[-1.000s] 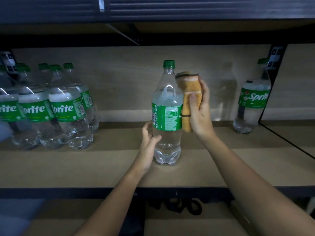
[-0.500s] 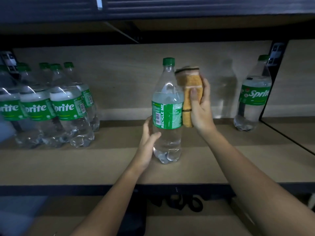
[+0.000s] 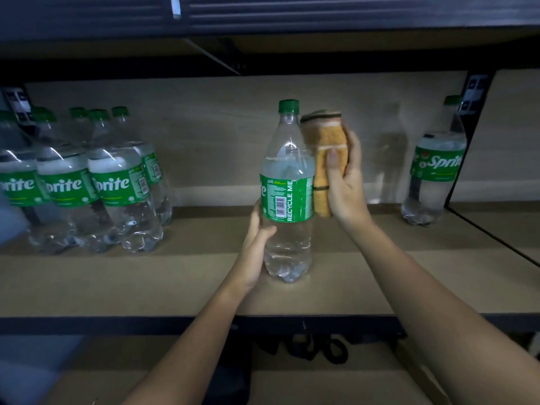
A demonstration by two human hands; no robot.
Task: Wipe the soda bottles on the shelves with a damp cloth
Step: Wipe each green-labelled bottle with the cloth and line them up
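Label's barcode now faces camera, bottle [image 3: 287, 200] turned. Left hand [image 3: 257, 247] grips its base; right hand [image 3: 344, 182] clasps cloth [image 3: 325, 159]. Keep rotating, wipe full length.

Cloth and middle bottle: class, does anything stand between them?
Nothing visible does. The cloth, gripped by the right hand, lies against the right side of the bottle, which the left hand holds low down.

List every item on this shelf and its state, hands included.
middle bottle: upright, capped, held low
cloth: folded, pressed against the middle bottle's side
left hand: grips the middle bottle
right hand: holds the cloth
left bottles: upright, capped
right bottle: upright, alone
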